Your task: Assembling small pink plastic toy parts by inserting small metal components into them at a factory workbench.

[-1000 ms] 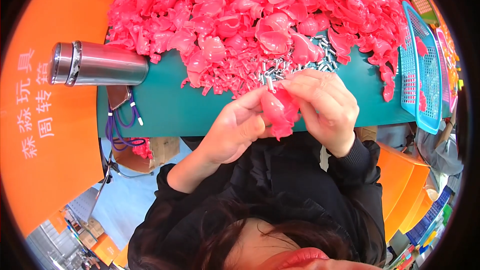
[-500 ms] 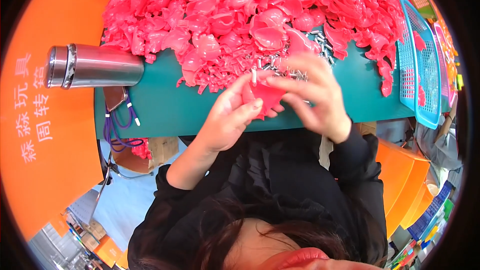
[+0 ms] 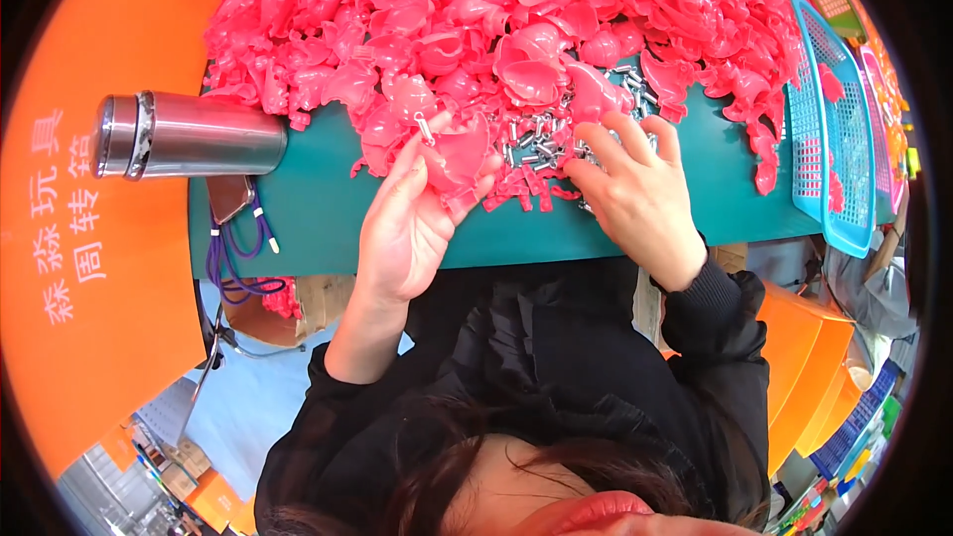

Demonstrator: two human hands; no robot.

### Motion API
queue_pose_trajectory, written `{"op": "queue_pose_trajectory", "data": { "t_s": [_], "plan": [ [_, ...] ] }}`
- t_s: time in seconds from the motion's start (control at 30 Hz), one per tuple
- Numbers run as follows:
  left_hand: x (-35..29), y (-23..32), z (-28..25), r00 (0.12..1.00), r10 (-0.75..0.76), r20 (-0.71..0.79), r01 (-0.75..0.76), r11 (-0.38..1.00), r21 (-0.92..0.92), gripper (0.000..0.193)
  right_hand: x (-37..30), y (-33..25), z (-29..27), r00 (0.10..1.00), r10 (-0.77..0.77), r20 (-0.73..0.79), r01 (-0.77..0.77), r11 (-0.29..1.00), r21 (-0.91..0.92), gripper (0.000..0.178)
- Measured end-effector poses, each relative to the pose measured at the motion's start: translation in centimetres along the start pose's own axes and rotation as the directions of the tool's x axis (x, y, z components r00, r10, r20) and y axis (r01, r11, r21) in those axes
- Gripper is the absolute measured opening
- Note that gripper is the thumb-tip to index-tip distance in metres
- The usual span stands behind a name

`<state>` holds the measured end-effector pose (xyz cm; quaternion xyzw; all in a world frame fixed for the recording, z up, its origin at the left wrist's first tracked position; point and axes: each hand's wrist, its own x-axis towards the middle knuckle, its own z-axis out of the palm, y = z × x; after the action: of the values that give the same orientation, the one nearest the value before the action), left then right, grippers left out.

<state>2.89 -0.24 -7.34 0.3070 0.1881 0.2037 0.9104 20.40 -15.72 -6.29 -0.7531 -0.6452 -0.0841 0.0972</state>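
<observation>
My left hand [image 3: 407, 213] is closed around a pinkish-red curved plastic shell piece [image 3: 459, 161], held up at the front edge of a heap of similar parts. A small silvery metal pin [image 3: 425, 129] sticks up at the piece's left side, by my fingertips. My right hand [image 3: 640, 194] reaches down over a scatter of short metal pins [image 3: 536, 142] on the table. Its bent fingers are spread among the pins, and the fingertips are partly hidden. Small red plastic bits [image 3: 526, 189] lie between the hands.
A large heap of red plastic parts [image 3: 437, 0] covers the back of the green table [image 3: 328, 223]. At the left lies a steel flask [image 3: 213, 134], beside a purple cord [image 3: 230, 253]. A blue basket [image 3: 839, 129] stands at the right edge.
My left hand has moved left with the shell piece, turning it. My right hand has left the piece and come down onto the metal pins at the right.
</observation>
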Motion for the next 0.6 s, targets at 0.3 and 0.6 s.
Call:
{"op": "queue_pose_trajectory", "data": {
  "t_s": [0.3,0.6],
  "plan": [
    [-0.2,0.4,-0.7,0.996,-0.080,-0.029,0.078,0.995,-0.065,0.044,1.5,0.8,-1.8,0.997,-0.046,-0.057,0.063,0.936,0.347,0.012],
    [-0.6,1.3,-1.7,1.000,-0.019,-0.017,0.018,0.999,-0.047,0.045,5.0,10.1,-7.4,0.993,0.121,0.013,-0.110,0.854,0.508,0.013]
  ]
}}
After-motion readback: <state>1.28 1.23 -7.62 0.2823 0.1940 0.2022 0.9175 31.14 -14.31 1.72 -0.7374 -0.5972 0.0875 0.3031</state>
